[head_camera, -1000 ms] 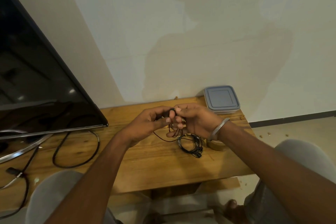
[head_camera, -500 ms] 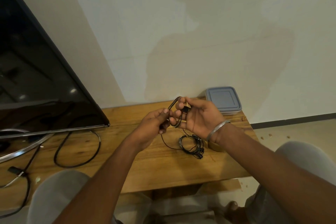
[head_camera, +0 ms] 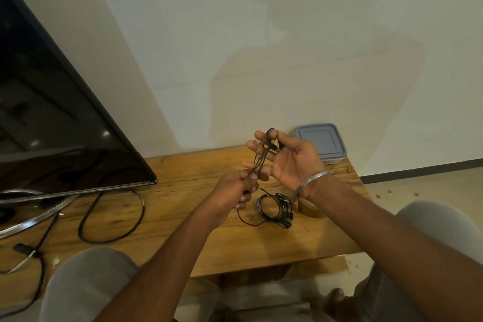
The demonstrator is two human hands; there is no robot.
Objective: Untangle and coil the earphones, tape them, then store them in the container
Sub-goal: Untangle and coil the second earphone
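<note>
Earphones: right hand holds, left hand pinches | container at table edge

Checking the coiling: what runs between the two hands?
In the head view, strands of thin black earphone cord stretch from the right hand, where they loop around the thumb and fingers, down to the left hand, which pinches them.

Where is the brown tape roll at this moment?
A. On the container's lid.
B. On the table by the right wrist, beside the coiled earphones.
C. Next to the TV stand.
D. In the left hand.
B: the tape roll lies on the wooden table, partly hidden by the wrist of the right hand, beside the coiled earphones. The left hand pinches only the earphone cable looped over the right hand.
</note>
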